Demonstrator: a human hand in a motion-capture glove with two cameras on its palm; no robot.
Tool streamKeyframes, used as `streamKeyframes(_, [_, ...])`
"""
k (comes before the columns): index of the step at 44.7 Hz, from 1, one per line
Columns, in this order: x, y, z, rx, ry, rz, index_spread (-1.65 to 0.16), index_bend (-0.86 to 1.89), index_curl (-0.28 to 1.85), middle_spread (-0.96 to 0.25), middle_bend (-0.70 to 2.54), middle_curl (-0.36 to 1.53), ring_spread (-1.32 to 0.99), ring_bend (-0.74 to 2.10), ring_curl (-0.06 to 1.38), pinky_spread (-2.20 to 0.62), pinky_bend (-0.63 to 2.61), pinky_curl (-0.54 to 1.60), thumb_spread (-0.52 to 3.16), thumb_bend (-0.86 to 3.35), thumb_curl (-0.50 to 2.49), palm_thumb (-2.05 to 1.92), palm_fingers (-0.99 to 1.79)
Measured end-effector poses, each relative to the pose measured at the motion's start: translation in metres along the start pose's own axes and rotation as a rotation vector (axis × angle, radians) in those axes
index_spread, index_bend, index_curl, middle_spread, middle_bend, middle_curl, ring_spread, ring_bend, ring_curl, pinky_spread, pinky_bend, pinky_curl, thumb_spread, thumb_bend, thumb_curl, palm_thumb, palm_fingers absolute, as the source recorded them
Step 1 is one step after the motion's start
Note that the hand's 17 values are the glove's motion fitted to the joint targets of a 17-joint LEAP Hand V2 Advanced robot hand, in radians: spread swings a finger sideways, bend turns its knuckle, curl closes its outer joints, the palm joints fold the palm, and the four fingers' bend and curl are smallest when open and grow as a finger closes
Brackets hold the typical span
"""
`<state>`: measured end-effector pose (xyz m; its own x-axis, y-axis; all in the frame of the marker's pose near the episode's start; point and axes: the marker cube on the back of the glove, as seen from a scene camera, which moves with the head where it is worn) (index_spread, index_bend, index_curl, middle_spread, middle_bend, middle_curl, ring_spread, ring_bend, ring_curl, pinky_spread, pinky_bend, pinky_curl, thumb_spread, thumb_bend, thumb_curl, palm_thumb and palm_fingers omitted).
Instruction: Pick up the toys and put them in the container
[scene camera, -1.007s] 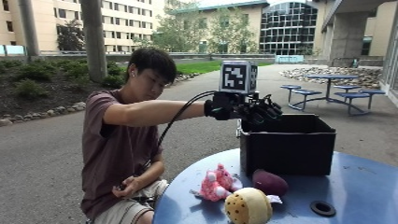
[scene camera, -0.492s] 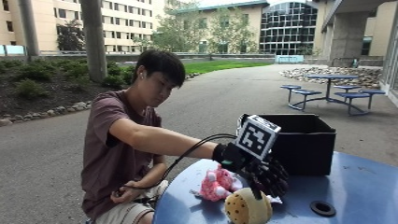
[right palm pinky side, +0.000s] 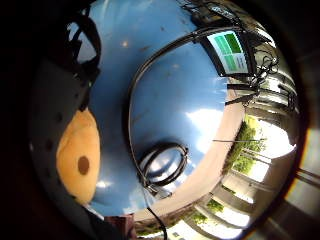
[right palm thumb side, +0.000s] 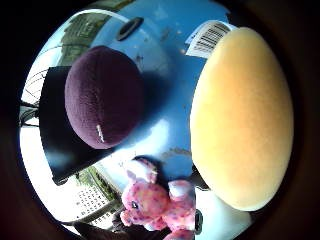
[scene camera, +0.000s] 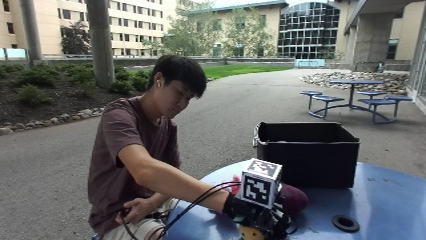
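My gloved right hand (scene camera: 258, 216) is low over the blue table (scene camera: 389, 200), right above a yellow egg-shaped toy (scene camera: 249, 233) of which only a sliver shows in the outside view. That yellow toy (right palm thumb side: 240, 115) looms close to the palm, with a barcode tag (right palm thumb side: 207, 37) beside it. A purple plush ball (scene camera: 293, 198) lies just past the hand, in front of the black container (scene camera: 307, 154). A pink plush animal (right palm thumb side: 155, 205) lies beside the yellow toy; its pink edge (scene camera: 234, 183) peeks out behind the forearm.
The table has a round hole (scene camera: 345, 223) to the right of the toys. A coiled cable (right palm pinky side: 162, 162) lies on the table top on the little finger side. The person's bare left hand (scene camera: 136, 210) stays in the lap.
The hand came from above the black container down toward me and now sits lower over the yellow toy. The toys have not moved.
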<state>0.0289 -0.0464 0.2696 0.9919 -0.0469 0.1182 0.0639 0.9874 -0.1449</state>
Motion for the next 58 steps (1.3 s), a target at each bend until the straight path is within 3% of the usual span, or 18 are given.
streamKeyframes(4, [0.000,0.000,-0.001,0.108,-0.029,0.012,-0.23,0.43,0.18,-0.15,0.75,0.48,-0.30,1.16,0.48,-0.43,0.82,0.34,1.13,0.49,0.64,1.01,1.38])
streamKeyframes(8, [0.001,-0.002,-0.010,0.071,-0.065,0.034,-0.23,0.57,0.23,-0.16,0.94,0.56,-0.30,1.19,0.51,-0.43,0.80,0.35,1.02,0.50,0.70,1.03,1.41])
streamKeyframes(17, [-0.017,0.005,-0.077,0.039,-0.042,0.019,-0.26,0.84,0.35,-0.19,1.11,0.65,-0.34,1.27,0.56,-0.40,0.90,0.42,0.61,0.33,0.80,0.81,1.11])
streamKeyframes(28, [-0.068,0.027,-0.203,0.196,0.022,-0.050,-0.33,0.96,0.48,-0.21,1.17,0.74,-0.39,1.35,0.64,-0.37,1.05,0.50,0.42,0.20,0.86,0.67,0.91])
streamKeyframes(38, [-0.144,0.042,-0.281,0.288,0.060,-0.137,-0.37,1.03,0.58,-0.22,1.23,0.81,-0.41,1.41,0.68,-0.35,1.13,0.54,0.33,0.16,0.92,0.65,0.82])
streamKeyframes(43, [-0.184,0.042,-0.290,0.287,0.079,-0.148,-0.38,1.04,0.64,-0.22,1.25,0.84,-0.41,1.44,0.70,-0.35,1.16,0.56,0.30,0.15,0.95,0.65,0.79])
streamKeyframes(49, [-0.263,0.041,-0.288,0.270,0.065,-0.304,-0.39,1.06,0.70,-0.22,1.28,0.87,-0.41,1.47,0.72,-0.34,1.20,0.57,0.27,0.14,0.98,0.66,0.74])
streamKeyframes(58, [-0.358,0.036,-0.268,0.233,0.033,-0.317,-0.41,1.05,0.80,-0.22,1.30,0.90,-0.40,1.50,0.75,-0.34,1.25,0.59,0.25,0.11,1.02,0.66,0.70])
